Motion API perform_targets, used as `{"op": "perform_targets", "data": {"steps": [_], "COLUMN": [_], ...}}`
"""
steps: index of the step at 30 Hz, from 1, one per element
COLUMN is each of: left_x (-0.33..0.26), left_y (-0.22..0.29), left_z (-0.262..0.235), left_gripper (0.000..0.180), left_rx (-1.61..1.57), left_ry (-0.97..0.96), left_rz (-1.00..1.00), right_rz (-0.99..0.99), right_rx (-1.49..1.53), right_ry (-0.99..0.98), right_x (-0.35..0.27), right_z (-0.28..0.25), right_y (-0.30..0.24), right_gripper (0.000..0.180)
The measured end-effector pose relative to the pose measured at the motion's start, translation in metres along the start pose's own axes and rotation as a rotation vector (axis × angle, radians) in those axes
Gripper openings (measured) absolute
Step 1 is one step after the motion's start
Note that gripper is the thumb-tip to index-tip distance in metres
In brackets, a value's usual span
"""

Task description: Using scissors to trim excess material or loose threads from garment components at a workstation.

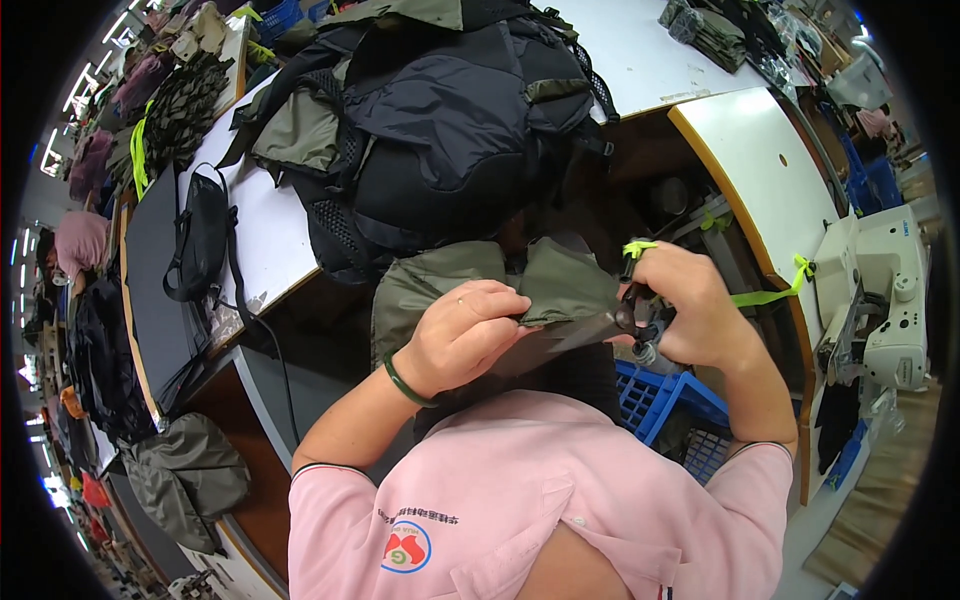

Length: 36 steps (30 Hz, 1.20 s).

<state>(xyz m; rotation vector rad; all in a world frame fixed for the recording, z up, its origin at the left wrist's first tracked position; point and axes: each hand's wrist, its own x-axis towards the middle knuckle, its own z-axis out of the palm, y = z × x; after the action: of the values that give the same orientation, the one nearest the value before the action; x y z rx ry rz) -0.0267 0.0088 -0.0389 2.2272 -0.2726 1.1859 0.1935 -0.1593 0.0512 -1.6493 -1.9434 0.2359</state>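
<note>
Olive fabric (570, 285) in front of the torso, between the two hands and just on the near side of a large black-and-olive backpack (440, 120). Its long axis runs crosswise, left to right; the left part hangs in soft folds, while the right part lies flatter, its near edge slanting slightly up and away toward the right hand (695, 305). Left hand (465, 335), green bangle (402, 385) at the wrist: thumb and fingers pinched together on the cloth near its middle, knuckles up, fingertips pointing right. Right hand: fingers curled and clamped around a dark tool (628, 295) at the cloth's right end. Tool's visible length runs roughly away from and toward the body, a bright yellow-green tie (638, 247) at its far end; mostly hidden by the fingers, so exact kind and working end cannot be told. Backpack sits on a white table (640, 60), its near side overhanging the edge. Black pouch (203, 235) with strap to the left. On the right, a yellow-green ribbon (765, 297) stretches from behind the right hand toward a white sewing machine (895, 300). Blue crate (650, 400) below the right hand, partly covered by the forearm.
</note>
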Motion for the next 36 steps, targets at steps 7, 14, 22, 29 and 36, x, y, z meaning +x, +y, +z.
{"op": "perform_targets", "data": {"steps": [7,14,22,29,36], "left_x": [0.001,0.001,0.000,0.002,0.006], "left_y": [0.003,0.004,0.005,0.005,0.002], "left_z": [-0.002,-0.002,-0.001,-0.001,0.003], "left_gripper": [0.026,0.027,0.027,0.019,0.021], "left_rx": [0.024,0.011,0.003,0.017,-0.020], "left_ry": [-0.061,-0.076,-0.082,-0.046,-0.039], "left_rz": [0.024,0.037,0.042,0.051,0.067], "right_rz": [0.056,0.066,0.054,0.127,0.212], "right_rx": [-0.301,-0.286,-0.256,-0.235,0.291], "right_ry": [-0.077,-0.162,-0.146,-0.207,-0.148], "right_x": [-0.015,-0.017,-0.016,-0.021,-0.014], "right_z": [-0.023,-0.021,-0.016,-0.020,0.010], "right_y": [0.010,0.013,0.013,0.018,0.003], "right_gripper": [0.027,0.023,0.026,0.022,0.034]}}
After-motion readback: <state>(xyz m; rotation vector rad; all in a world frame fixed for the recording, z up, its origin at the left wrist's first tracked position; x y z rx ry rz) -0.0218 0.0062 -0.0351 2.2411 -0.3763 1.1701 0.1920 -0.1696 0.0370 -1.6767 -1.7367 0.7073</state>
